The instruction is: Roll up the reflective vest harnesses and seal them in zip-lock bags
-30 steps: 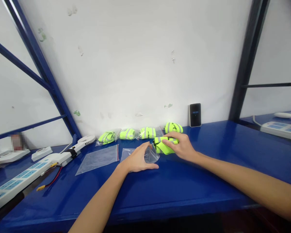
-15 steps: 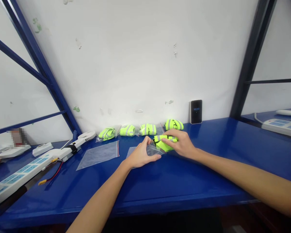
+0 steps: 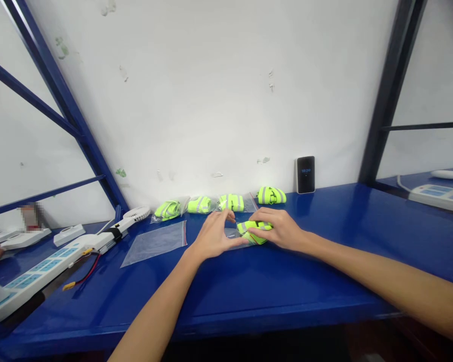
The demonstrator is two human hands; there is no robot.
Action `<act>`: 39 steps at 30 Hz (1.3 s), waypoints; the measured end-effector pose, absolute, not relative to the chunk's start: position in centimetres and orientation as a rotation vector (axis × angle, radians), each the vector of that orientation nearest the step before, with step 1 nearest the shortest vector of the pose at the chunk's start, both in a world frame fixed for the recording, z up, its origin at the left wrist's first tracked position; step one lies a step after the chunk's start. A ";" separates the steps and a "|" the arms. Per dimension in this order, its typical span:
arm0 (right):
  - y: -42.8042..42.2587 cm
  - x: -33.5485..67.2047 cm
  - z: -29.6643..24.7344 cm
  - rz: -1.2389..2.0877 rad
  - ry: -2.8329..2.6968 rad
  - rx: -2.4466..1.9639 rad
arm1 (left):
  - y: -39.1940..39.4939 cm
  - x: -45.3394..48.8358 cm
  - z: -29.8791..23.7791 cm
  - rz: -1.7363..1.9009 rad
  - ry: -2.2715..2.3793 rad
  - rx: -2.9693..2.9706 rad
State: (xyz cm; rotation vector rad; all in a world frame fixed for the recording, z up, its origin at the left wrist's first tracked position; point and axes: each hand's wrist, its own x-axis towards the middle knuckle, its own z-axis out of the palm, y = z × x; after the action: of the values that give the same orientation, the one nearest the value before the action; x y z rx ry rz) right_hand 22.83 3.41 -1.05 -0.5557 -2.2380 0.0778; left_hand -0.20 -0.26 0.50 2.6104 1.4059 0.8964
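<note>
The right hand [image 3: 281, 229] held the striped bundle [image 3: 262, 226] from above, fingers and thumb closed around its right part. The left hand [image 3: 214, 235] stood opposite with thumb and fingers wide apart at the clear bag [image 3: 232, 233]; whether it also pinched the film could not be told. The striped bundle lay between the two hands, above the front half of the blue table [image 3: 226, 301], its left end at the mouth of the clear bag; the depth of insertion was not visible. Likely faults: a loose fold could have snagged on the red-lined edge, since the bundle nearly filled the opening; thin film could have creased or split if pushed off-axis; the bag could have slid away if the left hand had no firm hold; a slack right grip could have let the roll unwind. Clearance was limited behind, where three bagged bundles [image 3: 199, 204] and a loose bundle [image 3: 271, 195] stood near. A flat bag [image 3: 154, 244] lay left, apart from both hands.
</note>
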 end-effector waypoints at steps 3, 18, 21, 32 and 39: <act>3.5 22.8 -1.1 0.092 -2.176 -0.636 | -0.3 -0.4 0.9 0.864 1.471 2.802; 3.3 23.1 -0.7 0.055 -2.173 -0.584 | -0.1 0.4 -1.2 0.753 1.389 2.797; 3.3 23.4 -0.5 0.059 -2.218 -0.528 | -0.3 0.4 -0.8 0.747 1.328 2.781; 3.5 24.0 0.2 0.076 -2.321 -0.401 | -0.5 0.2 0.2 0.695 1.278 2.710; 3.5 24.0 -0.1 0.063 -2.347 -0.375 | -0.6 0.1 0.1 0.692 1.259 2.722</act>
State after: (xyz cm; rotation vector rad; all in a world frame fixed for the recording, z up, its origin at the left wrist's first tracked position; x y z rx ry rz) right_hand 24.01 3.46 -0.09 -0.3753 -2.3473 0.0629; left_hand 0.13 -0.57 0.10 2.7218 1.2594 0.6922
